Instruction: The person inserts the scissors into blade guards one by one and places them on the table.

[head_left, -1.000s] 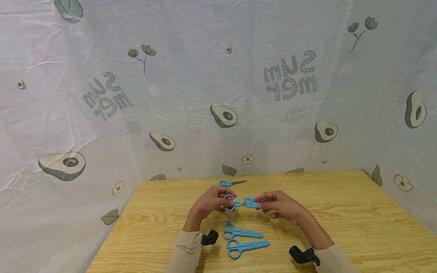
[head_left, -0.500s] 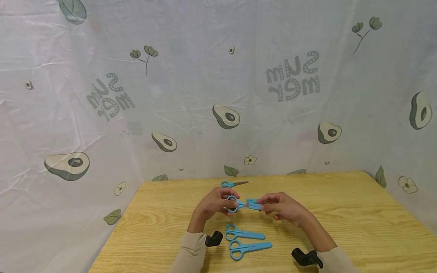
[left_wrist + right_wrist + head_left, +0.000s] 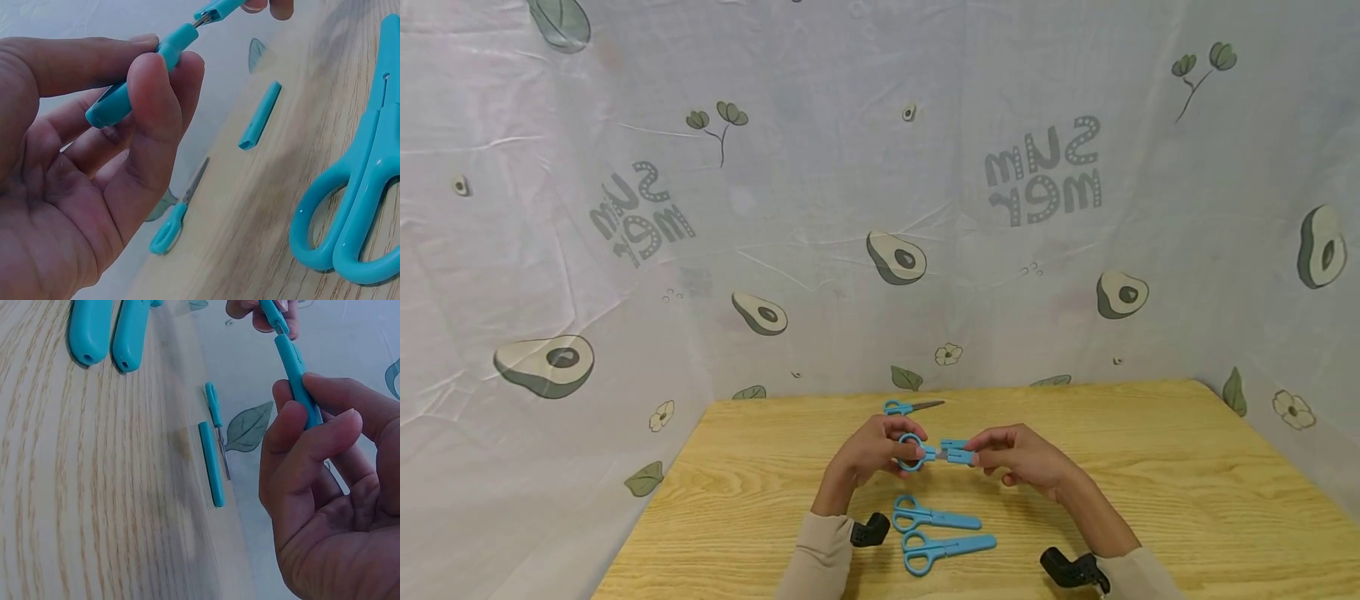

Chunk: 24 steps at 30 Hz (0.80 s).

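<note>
My left hand (image 3: 872, 454) pinches the handle of a pair of light-blue scissors (image 3: 178, 45) between thumb and fingers, blades toward the right. Facing it, my right hand (image 3: 1022, 458) pinches a blue blade sheath (image 3: 294, 369). The blade tips are in the sheath's mouth; a short stretch of metal shows between handle and sheath. On the table just behind lies a loose blue sheath (image 3: 211, 465). Farther back is an unsheathed pair of scissors (image 3: 170, 228). Two sheathed pairs lie nearer me, an upper pair (image 3: 951, 520) and a lower pair (image 3: 966, 546).
Everything lies on a wood-grain table (image 3: 1150, 483). Behind and beside it hangs a pale cloth (image 3: 820, 167) printed with avocados and leaves. Black wrist cameras sit on the left sleeve (image 3: 820, 550) and the right sleeve (image 3: 1138, 575).
The head view has shifted slightly. Both hands keep the same grips, and the short strip of bare blade between handle and sheath looks about the same.
</note>
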{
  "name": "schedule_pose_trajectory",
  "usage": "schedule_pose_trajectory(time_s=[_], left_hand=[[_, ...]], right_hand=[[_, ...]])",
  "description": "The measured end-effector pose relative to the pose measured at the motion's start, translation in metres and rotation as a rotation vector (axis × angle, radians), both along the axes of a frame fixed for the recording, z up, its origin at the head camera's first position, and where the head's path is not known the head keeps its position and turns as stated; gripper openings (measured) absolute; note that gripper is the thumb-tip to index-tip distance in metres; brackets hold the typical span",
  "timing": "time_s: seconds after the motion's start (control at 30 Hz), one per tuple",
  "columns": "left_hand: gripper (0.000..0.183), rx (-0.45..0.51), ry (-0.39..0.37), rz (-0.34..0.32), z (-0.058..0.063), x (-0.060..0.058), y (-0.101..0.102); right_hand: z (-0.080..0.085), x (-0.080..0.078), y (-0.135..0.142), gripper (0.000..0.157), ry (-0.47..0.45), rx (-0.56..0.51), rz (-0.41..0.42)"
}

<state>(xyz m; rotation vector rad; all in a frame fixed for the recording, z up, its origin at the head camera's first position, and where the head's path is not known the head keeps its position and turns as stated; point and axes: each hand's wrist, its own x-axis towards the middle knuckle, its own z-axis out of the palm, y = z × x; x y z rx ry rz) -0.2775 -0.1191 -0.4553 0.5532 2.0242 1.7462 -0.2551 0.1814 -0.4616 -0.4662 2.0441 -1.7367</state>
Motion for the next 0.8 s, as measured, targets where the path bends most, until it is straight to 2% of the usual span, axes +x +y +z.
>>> schedule_pose_trajectory(time_s=[0.43, 0.63, 0.8], left_hand=[[0.037, 0.015, 0.002, -0.006, 0.0012, -0.0012, -0.0005], [0.032, 0.057, -0.019, -0.030, 0.0025, -0.0033, -0.0045], [0.029, 0.050, -0.007, -0.031, 0.0012, -0.0019, -0.0047]], right_hand=[[0.0005, 0.0003, 0.0007, 0.034, 0.000, -0.006, -0.018], [0.0016, -0.0004, -0.0004, 0.034, -0.005, -0.024, -0.031], [0.0012, 0.0006, -0.0009, 0.035, -0.010, -0.022, -0.030]])
